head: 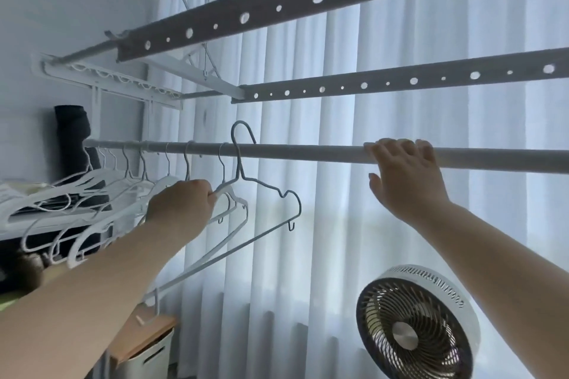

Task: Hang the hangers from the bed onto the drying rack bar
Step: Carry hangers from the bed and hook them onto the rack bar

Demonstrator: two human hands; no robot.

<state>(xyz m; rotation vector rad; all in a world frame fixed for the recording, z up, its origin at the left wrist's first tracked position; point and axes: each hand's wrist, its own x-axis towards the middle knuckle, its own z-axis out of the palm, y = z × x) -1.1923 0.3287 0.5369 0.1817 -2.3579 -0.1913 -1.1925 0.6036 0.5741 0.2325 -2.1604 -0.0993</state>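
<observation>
1. Head view: the left hand [181, 209] has its fingers curled tight round one shoulder of a grey wire hanger [238, 163].
2. That hanger is tilted, its neck crossing in front of the drying rack bar [292, 152] and its hook rising above it.
3. White hangers [77, 184] hang in a row on the bar to the left, the nearest just beside the grey one.
4. Well along to the right, the right hand [406, 175] rests on the bar, fingers laid over its top, thumb spread below, gripping nothing.
5. A fan [415, 326] stands low before the curtain [308, 224].
</observation>
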